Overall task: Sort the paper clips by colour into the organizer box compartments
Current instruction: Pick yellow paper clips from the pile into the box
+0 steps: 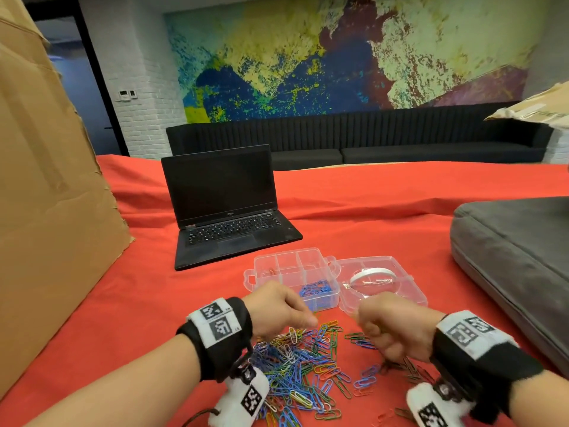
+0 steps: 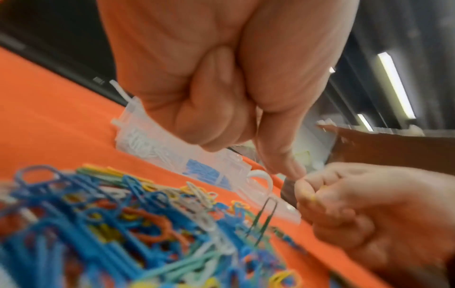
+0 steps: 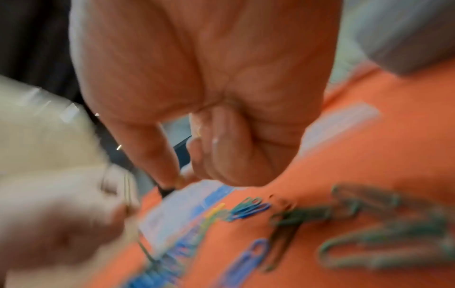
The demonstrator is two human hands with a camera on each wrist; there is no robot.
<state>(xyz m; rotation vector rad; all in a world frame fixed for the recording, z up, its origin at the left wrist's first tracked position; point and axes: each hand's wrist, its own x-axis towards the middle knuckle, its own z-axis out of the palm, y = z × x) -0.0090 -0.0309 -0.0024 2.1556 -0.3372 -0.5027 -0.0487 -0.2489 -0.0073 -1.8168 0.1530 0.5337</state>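
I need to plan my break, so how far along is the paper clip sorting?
Early on. Done: blue clips fill one organizer box compartment. In hand: the right hand pinches yellow clips; what the left hand holds is unclear. Left: the big mixed pile on the red cloth.

Red cloth [image 1: 369, 195] over the surface, blue, green, yellow, white, orange paper clips [image 1: 308, 371], clear organizer box [image 1: 292, 272], black laptop [image 1: 228, 208], black-and-white patterned wristbands [image 1: 218, 325].
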